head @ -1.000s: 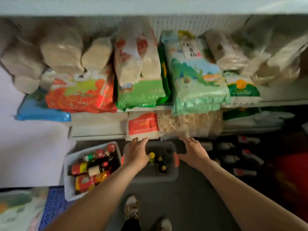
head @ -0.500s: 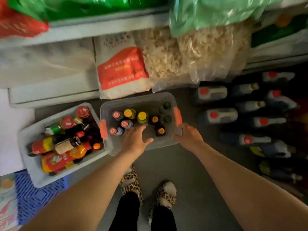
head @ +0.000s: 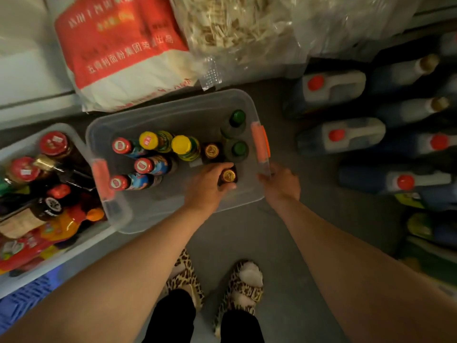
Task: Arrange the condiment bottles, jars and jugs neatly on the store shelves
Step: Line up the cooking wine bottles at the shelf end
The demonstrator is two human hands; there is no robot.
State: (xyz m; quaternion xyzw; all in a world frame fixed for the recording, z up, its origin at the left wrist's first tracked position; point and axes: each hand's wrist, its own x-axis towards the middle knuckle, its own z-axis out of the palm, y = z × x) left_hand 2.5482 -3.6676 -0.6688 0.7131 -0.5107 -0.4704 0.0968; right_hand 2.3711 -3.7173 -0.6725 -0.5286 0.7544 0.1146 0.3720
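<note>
A clear plastic bin [head: 173,112] with orange latches stands on the floor and holds several upright bottles with red, yellow, green and gold caps. My left hand [head: 207,186] reaches into the bin, its fingers and thumb curled round a dark bottle with a gold cap [head: 228,176]. My right hand [head: 282,183] holds the bin's right rim, just below the orange latch [head: 259,142]. A second grey bin [head: 14,280] at the left is full of sauce bottles lying and standing.
Large jugs with red caps [head: 336,91] stand in rows on the low shelf at the right. A red-and-white sack [head: 123,55] and a clear bag of dried strips [head: 235,28] lie on the shelf above the bin. My feet in leopard-print slippers [head: 237,288] are on grey floor.
The view dropped lower and closer to the bin. My left hand went from the near rim into the bin and took hold of the gold-capped bottle. My right hand moved onto the right rim.
</note>
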